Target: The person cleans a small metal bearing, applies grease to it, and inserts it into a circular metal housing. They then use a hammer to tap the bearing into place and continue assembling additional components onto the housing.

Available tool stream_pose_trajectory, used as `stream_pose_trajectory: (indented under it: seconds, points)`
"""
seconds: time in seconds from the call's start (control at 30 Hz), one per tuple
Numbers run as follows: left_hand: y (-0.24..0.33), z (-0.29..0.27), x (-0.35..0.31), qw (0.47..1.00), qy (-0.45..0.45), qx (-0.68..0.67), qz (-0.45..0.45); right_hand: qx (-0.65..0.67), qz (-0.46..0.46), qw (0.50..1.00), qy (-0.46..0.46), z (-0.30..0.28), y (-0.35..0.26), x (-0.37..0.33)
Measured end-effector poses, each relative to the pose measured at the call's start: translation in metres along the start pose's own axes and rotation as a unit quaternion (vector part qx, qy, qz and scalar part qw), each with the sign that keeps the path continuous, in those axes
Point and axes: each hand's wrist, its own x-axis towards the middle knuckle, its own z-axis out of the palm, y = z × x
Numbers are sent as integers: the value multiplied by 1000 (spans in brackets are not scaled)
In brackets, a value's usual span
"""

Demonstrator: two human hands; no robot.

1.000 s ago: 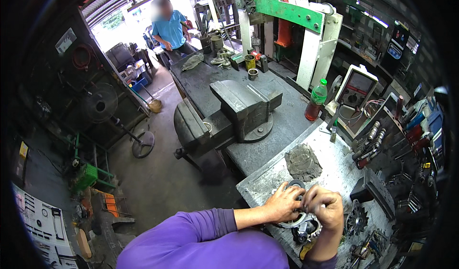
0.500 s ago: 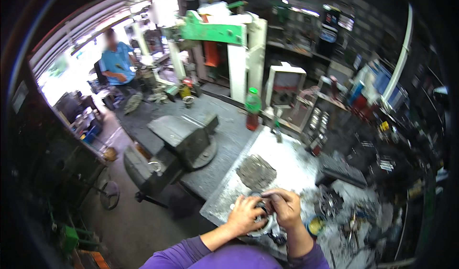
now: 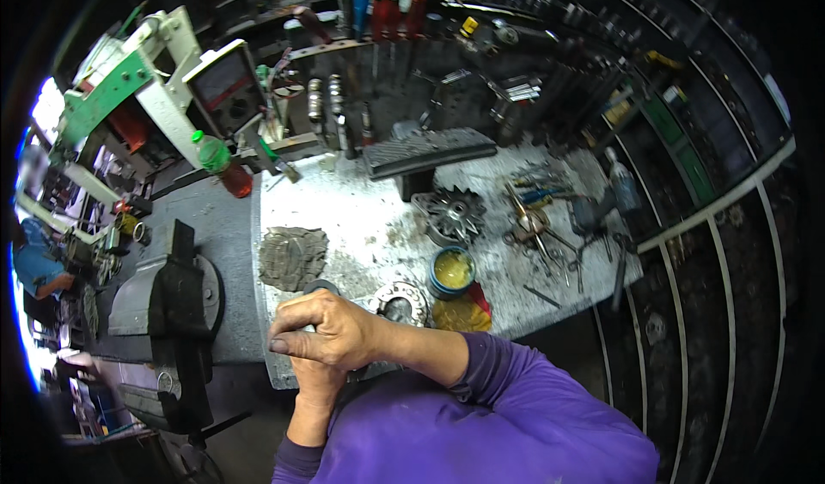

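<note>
My right hand (image 3: 331,329) is closed, its fingers curled and its thumb pointing left. It lies over my left hand (image 3: 312,379), whose fingers are hidden behind it. Whatever is between the two hands cannot be made out. To their right, a round metal alternator housing (image 3: 401,302) lies on the bench, partly behind my right forearm. A dark ring-shaped part (image 3: 320,286) shows just beyond my knuckles. Past the housing are an open tub of yellowish grease (image 3: 453,271) and an alternator part with a finned fan (image 3: 455,215).
A dirty folded rag (image 3: 293,259) lies on the pale workbench (image 3: 352,209). At left stands a large bench vise (image 3: 163,299). A green-capped bottle (image 3: 222,164) of red liquid stands behind. Hand tools (image 3: 537,217) lie at right. A person in blue (image 3: 41,256) is at far left.
The view has swung right, bringing more of the bench and tool rack in. My hands have left the round housing and come together to its left, right over left.
</note>
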Motion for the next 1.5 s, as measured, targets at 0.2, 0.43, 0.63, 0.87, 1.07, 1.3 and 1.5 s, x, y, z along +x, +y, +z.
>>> stream_pose_trajectory:
  seconds: [0.2, 0.43, 0.63, 0.87, 1.07, 1.3, 1.5]
  points:
    - [-2, 3, 2, 999, -38, -19, 7, 9, 5, 997, 74, 7, -6, -10]
    - [-4, 7, 4, 997, -64, -30, 18, 15, 2, 995, 99, 12, 0, -7]
    - [1, 10, 12, 995, -97, 2, 1, 44, 26, 997, 63, 13, -1, 0]
    - [4, 4, 15, 990, -127, 43, -53, 113, 13, 967, -227, -28, -2, 27]
    - [11, -9, 18, 983, -142, 59, -99, 188, 19, 894, -407, -39, 10, 51]
    - [18, -14, 14, 981, -163, 28, -104, 169, 84, 926, -326, -44, 6, 37]
    - [17, -11, 18, 979, -192, 26, -69, 39, 9, 993, 115, -5, -9, -3]
